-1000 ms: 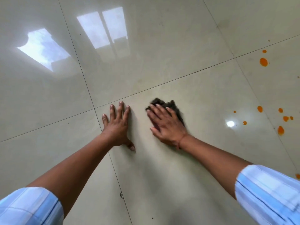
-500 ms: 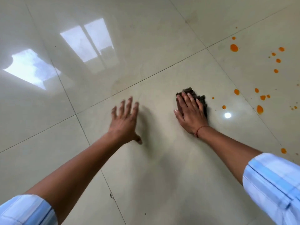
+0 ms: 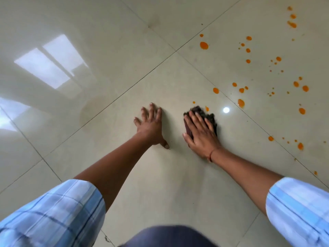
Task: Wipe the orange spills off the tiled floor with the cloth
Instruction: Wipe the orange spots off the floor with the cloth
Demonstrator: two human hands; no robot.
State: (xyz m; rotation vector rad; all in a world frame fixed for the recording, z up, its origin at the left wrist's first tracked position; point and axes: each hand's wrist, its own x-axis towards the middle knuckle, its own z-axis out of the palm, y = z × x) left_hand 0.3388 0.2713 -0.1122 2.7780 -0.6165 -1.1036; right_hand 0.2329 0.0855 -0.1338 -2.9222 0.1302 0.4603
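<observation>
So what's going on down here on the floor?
A person is leaning over the tiled floor to clean it. Their right hand presses a dark cloth flat on a tile, while the left hand rests open on the floor beside it. The orange spills are scattered ahead and to the right, not yet wiped. One small drop sits right at the cloth's far edge.

Glossy beige tiled floor (image 3: 106,41) with thin dark grout lines (image 3: 124,92) mirrors bright windows (image 3: 51,66).
</observation>
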